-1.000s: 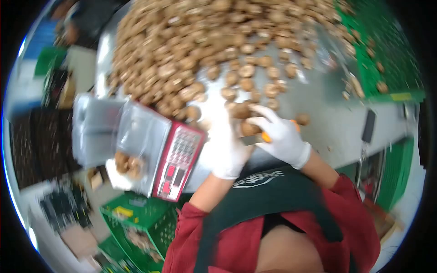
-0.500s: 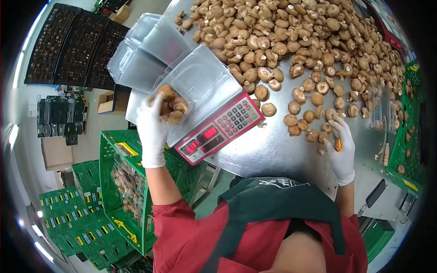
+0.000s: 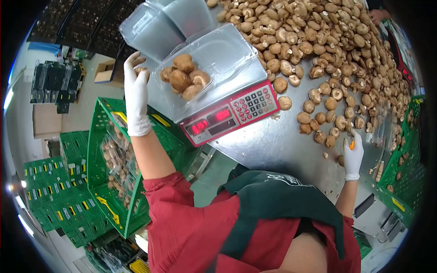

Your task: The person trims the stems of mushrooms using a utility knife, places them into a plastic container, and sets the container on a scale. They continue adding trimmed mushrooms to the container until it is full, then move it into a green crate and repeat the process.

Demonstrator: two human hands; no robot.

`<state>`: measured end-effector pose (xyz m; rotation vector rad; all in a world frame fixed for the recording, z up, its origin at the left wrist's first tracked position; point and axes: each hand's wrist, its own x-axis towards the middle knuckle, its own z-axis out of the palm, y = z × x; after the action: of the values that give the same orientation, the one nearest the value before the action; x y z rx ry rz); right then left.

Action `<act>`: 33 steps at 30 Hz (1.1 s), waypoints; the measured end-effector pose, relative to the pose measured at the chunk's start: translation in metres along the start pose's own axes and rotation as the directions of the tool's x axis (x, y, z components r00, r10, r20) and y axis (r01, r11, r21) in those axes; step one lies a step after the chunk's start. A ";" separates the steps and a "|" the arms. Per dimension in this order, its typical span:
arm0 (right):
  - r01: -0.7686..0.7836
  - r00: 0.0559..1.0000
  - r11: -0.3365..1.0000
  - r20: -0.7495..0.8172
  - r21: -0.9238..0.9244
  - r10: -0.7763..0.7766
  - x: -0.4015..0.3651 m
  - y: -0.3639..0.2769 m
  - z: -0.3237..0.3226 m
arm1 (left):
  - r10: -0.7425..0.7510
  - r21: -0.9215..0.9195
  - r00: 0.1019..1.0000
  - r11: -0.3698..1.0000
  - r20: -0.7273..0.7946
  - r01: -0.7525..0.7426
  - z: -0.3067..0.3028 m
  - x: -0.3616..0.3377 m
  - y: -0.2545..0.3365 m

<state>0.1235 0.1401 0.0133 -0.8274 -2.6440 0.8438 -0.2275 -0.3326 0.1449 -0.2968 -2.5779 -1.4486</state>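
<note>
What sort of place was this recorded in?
Probably a mushroom packing room: a large heap of mushrooms covers much of a metal table, a digital scale bears an open clear plastic container with mushrooms in it, and green crates stand stacked nearby.

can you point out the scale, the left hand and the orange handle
scale [image 3: 233, 112]: head view, on its red front panel
left hand [image 3: 136, 93]: head view, on the white glove, mid-hand
orange handle [image 3: 352, 144]: head view, on the bit of orange that shows
</note>
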 end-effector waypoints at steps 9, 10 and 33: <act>0.121 0.991 0.993 0.051 -0.011 -0.120 0.009 -0.036 0.015 | 0.123 0.222 0.969 0.972 -0.215 -0.074 0.013 -0.004 -0.026; 0.140 0.988 0.990 0.058 0.002 -0.140 0.011 -0.045 0.017 | 0.113 0.167 0.964 0.983 -0.239 -0.073 0.014 -0.002 -0.027; 0.228 0.895 0.912 0.297 0.340 -0.334 0.043 -0.169 0.053 | 0.019 0.093 0.930 0.996 -0.367 0.016 0.016 -0.012 -0.067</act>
<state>-0.0063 0.0278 0.0735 -0.2162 -2.7274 1.3647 -0.2334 -0.3535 0.0786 -0.0091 -2.3283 -1.2368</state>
